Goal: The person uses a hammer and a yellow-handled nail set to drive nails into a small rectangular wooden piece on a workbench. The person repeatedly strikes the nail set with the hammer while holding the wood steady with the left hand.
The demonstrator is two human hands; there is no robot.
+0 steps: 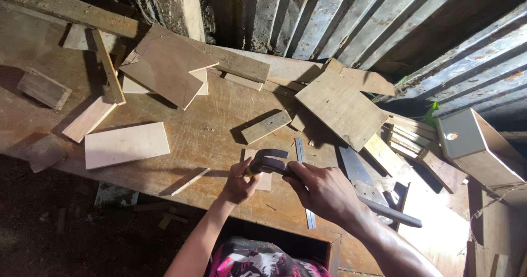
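The right hand (324, 192) is gripping a dark steel claw hammer (269, 161) high on its stiff, head-heavy shaft; the left hand (239, 182) is pinching a small pale wooden offcut (265, 181), light and brittle, on the scarred brown workbench (197, 140).

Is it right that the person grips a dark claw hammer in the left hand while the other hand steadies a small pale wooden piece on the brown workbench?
Not quite: the head view shows the dark claw hammer gripped in the right hand. It is the left hand that steadies the small pale wooden piece on the brown workbench.
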